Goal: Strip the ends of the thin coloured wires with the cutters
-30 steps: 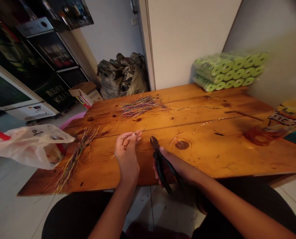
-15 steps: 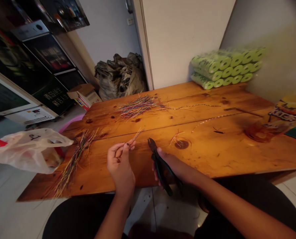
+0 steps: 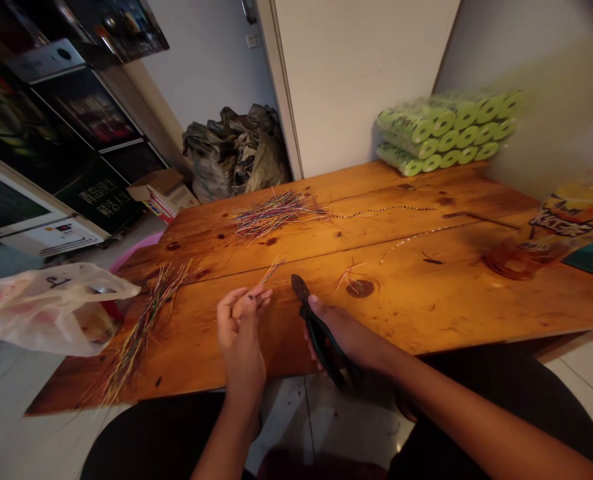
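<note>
Between the thumb and fingers of my left hand is a small bunch of thin wires, their pale ends pointing up and away. My right hand is wrapped round dark-handled pliers, whose closed jaws point toward the left hand without touching the wires. A few short wire pieces lie on the table just right of the pliers. Left of my left hand lies a long bundle of coloured wires. Farther back is a larger heap of coloured wires.
The wooden table also bears a twisted strand, a bottle of reddish drink at right and green-wrapped paper rolls at the back. A white plastic bag is at the left edge. Stuffed sacks stand behind.
The pliers' handles have come closer together and the jaws have closed. My left hand's fingers have shifted slightly on the wires. The whole view has moved a little.
</note>
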Demonstrator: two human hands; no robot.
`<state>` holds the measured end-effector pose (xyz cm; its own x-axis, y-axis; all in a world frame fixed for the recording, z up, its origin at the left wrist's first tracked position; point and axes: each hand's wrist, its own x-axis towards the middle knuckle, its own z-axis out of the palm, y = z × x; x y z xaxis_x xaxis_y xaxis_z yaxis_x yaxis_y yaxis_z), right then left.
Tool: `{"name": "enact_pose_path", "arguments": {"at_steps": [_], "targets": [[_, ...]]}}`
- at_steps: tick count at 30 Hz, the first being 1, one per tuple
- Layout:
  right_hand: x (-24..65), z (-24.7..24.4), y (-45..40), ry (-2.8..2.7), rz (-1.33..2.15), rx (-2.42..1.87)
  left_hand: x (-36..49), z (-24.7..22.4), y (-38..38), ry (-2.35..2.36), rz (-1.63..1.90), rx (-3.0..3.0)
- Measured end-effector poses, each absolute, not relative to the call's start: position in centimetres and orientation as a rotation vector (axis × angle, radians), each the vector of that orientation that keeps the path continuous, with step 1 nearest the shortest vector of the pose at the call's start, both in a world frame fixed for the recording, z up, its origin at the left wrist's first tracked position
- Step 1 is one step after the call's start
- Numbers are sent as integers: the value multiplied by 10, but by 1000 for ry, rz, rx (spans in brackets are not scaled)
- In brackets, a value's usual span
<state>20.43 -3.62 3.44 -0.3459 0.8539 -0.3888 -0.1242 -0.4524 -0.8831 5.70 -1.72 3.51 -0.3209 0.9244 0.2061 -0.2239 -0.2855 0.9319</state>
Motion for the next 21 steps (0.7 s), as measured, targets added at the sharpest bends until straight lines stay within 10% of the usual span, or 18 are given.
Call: {"name": "enact_pose_path", "arguments": {"at_steps": [7,21], "targets": [[209,31,-32,-1306,1374,-1298,91,24,-62,967,871,1249],[227,29,-28,-1297,1237,-1294,119,16,-52,828,891,1449]]}}
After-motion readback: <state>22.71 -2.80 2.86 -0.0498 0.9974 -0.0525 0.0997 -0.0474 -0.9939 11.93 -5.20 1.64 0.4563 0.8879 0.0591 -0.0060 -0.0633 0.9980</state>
